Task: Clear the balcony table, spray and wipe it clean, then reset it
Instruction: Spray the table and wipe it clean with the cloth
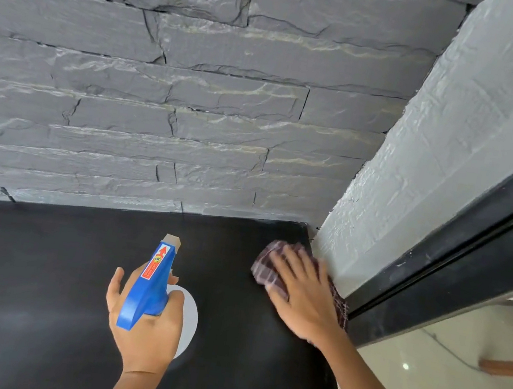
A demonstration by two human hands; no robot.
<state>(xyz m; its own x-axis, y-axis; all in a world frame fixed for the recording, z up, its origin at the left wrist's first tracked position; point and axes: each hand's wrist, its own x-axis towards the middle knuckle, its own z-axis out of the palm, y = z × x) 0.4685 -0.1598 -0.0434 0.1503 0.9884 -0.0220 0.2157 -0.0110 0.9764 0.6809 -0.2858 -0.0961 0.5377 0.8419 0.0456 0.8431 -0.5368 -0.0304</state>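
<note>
Nearest, the left hand (147,334) grips the spray bottle (151,285) by its neck, nozzle aimed forward over the black bench (38,261), likely ready to wet the next patch. Farther on, the right hand (303,298), fingers flat, presses a checked cloth (266,264) into the far right corner. The stone wall (163,97) and plastered pillar (421,152) hem that corner in.

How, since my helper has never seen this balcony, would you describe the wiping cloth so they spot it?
Follow the black table to its far right corner, beside the white pillar. There the right hand presses flat on the cloth: crumpled maroon fabric with pale checks, unlike the blue spray bottle in the left hand.
</note>
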